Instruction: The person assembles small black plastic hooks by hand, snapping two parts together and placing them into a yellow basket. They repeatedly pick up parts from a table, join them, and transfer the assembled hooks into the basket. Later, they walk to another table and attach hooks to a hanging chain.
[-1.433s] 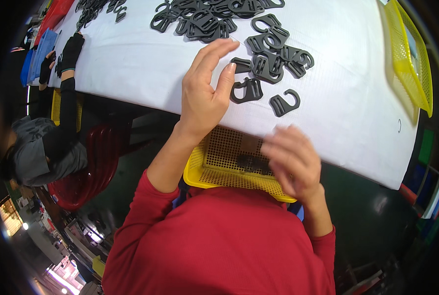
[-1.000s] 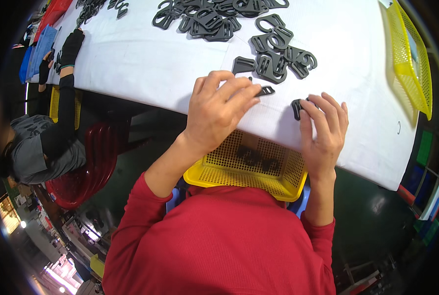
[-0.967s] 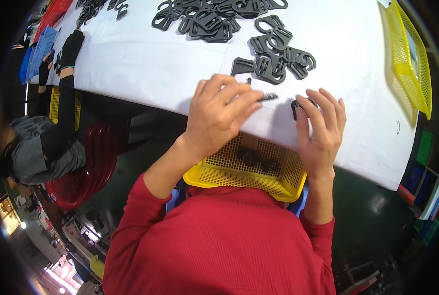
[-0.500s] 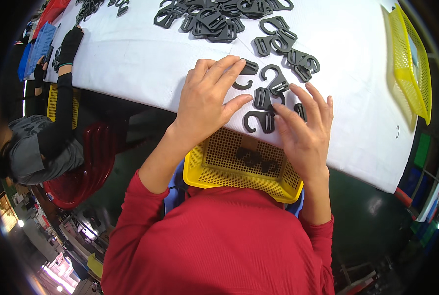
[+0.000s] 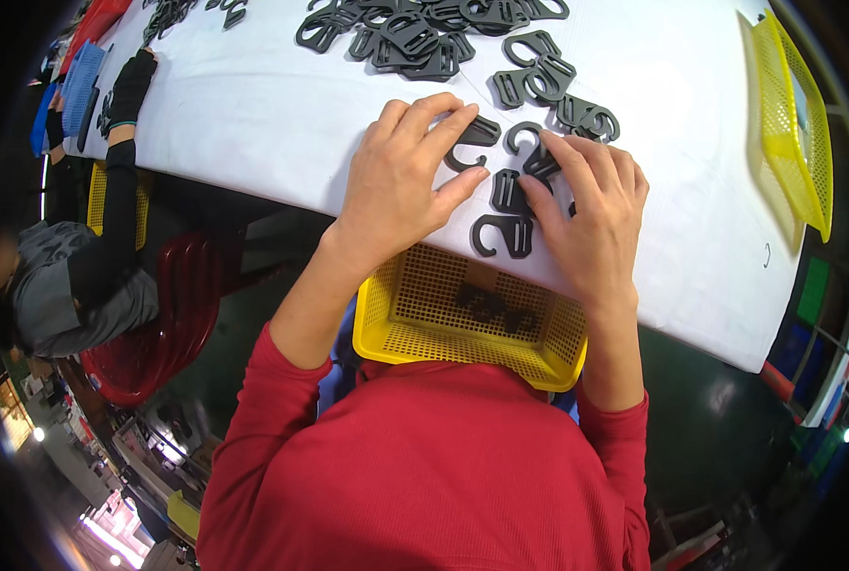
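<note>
Well, mid-frame, our half-spread, empty left hand [image 5: 399,171] and curled right hand [image 5: 598,217] (hold unclear) overlapped black hooks [image 5: 508,193] nudges could've spilled.

Your shirt [image 5: 424,466], at the bottom centre of the frame, is plain red. You have a white tabletop [image 5: 681,209] at upper centre; the hooked buckles [image 5: 506,193] there are black. The basket [image 5: 364,328] at centre is yellow with a grid pattern, as is the crate [image 5: 788,133] at upper right. At left, your co-worker's top [image 5: 63,314] is grey with darker markings.

Workshop, with piled black hooks [image 5: 410,36], yellow baskets [image 5: 372,319], a co-worker [image 5: 87,285]
</note>
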